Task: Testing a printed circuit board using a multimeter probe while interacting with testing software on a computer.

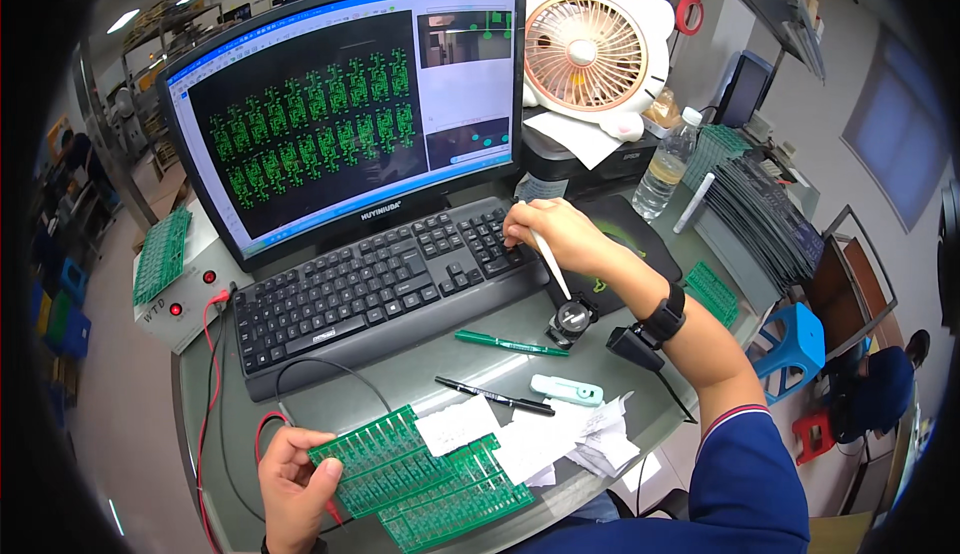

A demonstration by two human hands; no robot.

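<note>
Before the keyboard (365,289), green circuit boards (385,462) slope lengthwise rightward and away.

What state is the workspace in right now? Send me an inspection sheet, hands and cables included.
Surface: grey-green desk, bare in patches.
Things in hand: green circuit boards at the left hand; white slip over part of them.
Clutter: green pen, black pen, crumpled white papers, water bottle.
Hands: left hand grips a board's edge; right hand is at the keyboard, a slim white stick beside its fingers.
Cables: red plug at the white box; its lead's far end unclear.
Surroundings: lit monitor, fan, blue stool.
</note>
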